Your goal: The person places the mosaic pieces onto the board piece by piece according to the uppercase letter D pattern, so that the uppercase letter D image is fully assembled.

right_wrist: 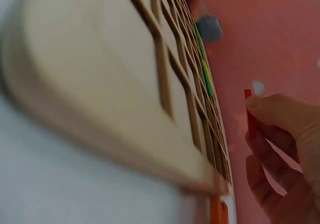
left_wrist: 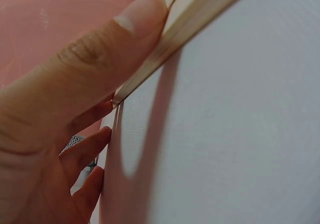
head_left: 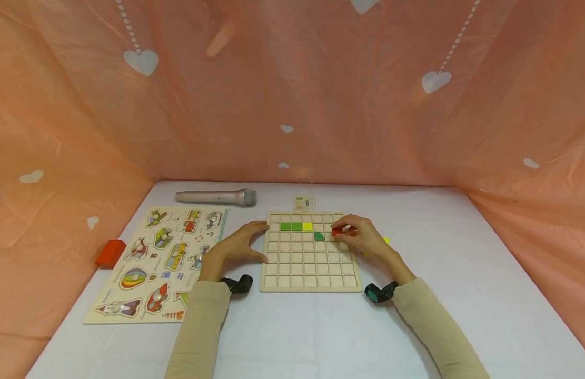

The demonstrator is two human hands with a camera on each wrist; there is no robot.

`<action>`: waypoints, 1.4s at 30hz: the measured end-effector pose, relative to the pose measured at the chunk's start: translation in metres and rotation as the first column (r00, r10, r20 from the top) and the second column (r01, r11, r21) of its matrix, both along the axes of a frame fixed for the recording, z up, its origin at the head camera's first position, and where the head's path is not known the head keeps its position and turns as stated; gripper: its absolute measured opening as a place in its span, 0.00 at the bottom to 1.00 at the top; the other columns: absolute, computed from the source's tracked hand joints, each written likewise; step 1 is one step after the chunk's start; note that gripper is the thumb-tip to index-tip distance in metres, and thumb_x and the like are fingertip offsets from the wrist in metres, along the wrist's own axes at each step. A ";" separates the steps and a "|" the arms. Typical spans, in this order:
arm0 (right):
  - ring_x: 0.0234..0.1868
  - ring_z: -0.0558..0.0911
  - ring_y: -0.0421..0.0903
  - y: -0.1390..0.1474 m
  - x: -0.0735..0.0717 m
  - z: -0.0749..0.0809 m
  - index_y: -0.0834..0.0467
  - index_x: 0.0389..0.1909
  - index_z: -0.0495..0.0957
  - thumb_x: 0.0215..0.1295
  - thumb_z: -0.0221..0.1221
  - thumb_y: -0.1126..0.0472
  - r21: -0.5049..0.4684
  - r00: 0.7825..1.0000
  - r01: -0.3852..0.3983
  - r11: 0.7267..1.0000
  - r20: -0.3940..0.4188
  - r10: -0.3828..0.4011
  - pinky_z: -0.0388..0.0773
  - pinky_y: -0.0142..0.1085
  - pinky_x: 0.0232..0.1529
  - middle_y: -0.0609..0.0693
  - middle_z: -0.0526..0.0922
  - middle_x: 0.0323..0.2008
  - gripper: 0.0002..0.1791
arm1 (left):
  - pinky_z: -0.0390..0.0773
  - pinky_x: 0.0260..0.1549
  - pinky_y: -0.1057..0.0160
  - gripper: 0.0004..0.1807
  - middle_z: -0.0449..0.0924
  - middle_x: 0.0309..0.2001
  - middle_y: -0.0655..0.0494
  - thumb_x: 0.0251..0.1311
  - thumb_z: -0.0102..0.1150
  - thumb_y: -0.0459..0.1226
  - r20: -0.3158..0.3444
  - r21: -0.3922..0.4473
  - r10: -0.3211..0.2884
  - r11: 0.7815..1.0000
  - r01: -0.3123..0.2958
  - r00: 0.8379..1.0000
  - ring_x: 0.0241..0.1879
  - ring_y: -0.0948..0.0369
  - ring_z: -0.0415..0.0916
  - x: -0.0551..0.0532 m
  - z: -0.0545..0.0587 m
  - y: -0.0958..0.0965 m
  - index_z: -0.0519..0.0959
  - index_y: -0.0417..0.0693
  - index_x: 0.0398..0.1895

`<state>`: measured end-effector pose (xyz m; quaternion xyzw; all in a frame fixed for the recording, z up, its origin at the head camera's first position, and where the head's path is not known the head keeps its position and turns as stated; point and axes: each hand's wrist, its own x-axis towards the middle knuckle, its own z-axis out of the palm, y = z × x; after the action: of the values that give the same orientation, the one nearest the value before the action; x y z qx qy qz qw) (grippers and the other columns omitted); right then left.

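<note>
A wooden grid board point(head_left: 311, 288) lies flat on the white table. In its upper part sit two green square tiles point(head_left: 290, 226), a yellow square tile point(head_left: 307, 226) and a dark green tile with a rounded corner point(head_left: 319, 236). My left hand point(head_left: 237, 245) rests against the board's left edge, thumb and fingers spread apart. Over the board's right side, my right hand point(head_left: 365, 237) pinches a red tile point(right_wrist: 251, 115) between thumb and fingers. In the right wrist view the tile is held on edge, above the grid. Its full shape is hidden by the fingers.
Left of the board lies a wooden vehicle puzzle point(head_left: 150, 263), with a red block point(head_left: 110, 254) beside it. A microphone point(head_left: 216, 197) lies behind. A small pattern card point(head_left: 304, 203) is beyond the board. Yellow pieces point(head_left: 386, 240) show partly behind my right hand.
</note>
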<state>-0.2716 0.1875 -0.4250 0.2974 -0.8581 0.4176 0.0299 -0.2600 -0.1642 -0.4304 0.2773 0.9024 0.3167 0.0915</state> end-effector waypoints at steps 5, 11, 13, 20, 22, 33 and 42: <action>0.38 0.79 0.47 -0.018 0.007 -0.005 0.62 0.42 0.81 0.57 0.63 0.66 -0.024 0.994 -0.088 0.996 0.057 0.090 0.80 0.33 0.38 0.55 0.82 0.42 0.11 | 0.51 0.67 0.46 0.50 0.55 0.68 0.38 0.41 0.74 0.43 0.001 -0.004 0.002 1.000 -0.002 1.000 0.68 0.43 0.50 0.000 0.001 0.000 0.60 0.33 0.66; 0.41 0.80 0.47 -0.028 0.010 -0.009 0.61 0.41 0.82 0.56 0.64 0.66 0.014 0.993 -0.098 0.995 0.060 0.097 0.80 0.34 0.42 0.53 0.81 0.42 0.11 | 0.51 0.67 0.46 0.50 0.55 0.68 0.38 0.41 0.74 0.43 0.001 -0.005 0.002 1.000 -0.002 1.000 0.69 0.43 0.49 0.000 0.001 0.001 0.60 0.33 0.66; 0.43 0.80 0.47 -0.029 0.009 -0.010 0.59 0.40 0.82 0.54 0.65 0.66 0.041 0.995 -0.092 0.995 0.036 0.091 0.80 0.34 0.43 0.52 0.80 0.44 0.11 | 0.51 0.67 0.46 0.50 0.55 0.68 0.38 0.41 0.74 0.43 0.002 -0.003 0.002 1.000 -0.002 1.000 0.69 0.43 0.49 0.000 0.001 0.001 0.60 0.33 0.66; 0.49 0.75 0.50 -0.030 0.009 -0.014 0.56 0.37 0.85 0.53 0.67 0.60 0.112 0.997 -0.072 0.991 -0.019 0.075 0.76 0.42 0.50 0.51 0.78 0.46 0.10 | 0.51 0.67 0.47 0.50 0.55 0.68 0.38 0.41 0.75 0.44 -0.005 -0.005 -0.002 1.000 0.002 1.000 0.68 0.43 0.50 0.000 0.001 0.001 0.60 0.33 0.66; 0.48 0.74 0.49 -0.030 0.009 -0.015 0.55 0.35 0.86 0.52 0.68 0.59 0.119 0.998 -0.058 0.991 -0.029 0.061 0.75 0.41 0.48 0.50 0.78 0.45 0.09 | 0.52 0.67 0.47 0.50 0.55 0.68 0.38 0.41 0.74 0.44 -0.009 -0.008 -0.003 1.000 0.003 1.000 0.68 0.43 0.50 0.000 0.001 0.001 0.60 0.33 0.66; 0.37 0.70 0.41 -0.027 0.009 -0.013 0.51 0.31 0.87 0.53 0.67 0.57 0.131 0.999 -0.025 0.991 -0.036 0.030 0.68 0.33 0.33 0.42 0.78 0.32 0.05 | 0.52 0.67 0.45 0.50 0.55 0.68 0.36 0.40 0.75 0.43 -0.015 -0.001 -0.010 1.000 0.010 1.000 0.68 0.41 0.50 0.000 0.000 0.000 0.60 0.32 0.66; 0.34 0.76 0.44 -0.001 0.005 0.001 0.59 0.42 0.82 0.60 0.62 0.65 0.020 0.997 0.071 0.997 -0.016 -0.070 0.76 0.33 0.35 0.51 0.81 0.38 0.09 | 0.51 0.67 0.46 0.50 0.55 0.68 0.37 0.41 0.74 0.44 0.000 0.000 0.000 1.000 0.000 1.000 0.68 0.42 0.49 0.001 0.002 0.000 0.60 0.33 0.66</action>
<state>-0.2667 0.1863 -0.4244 0.2705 -0.8719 0.4053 0.0482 -0.2585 -0.1644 -0.4288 0.2775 0.9024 0.3169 0.0913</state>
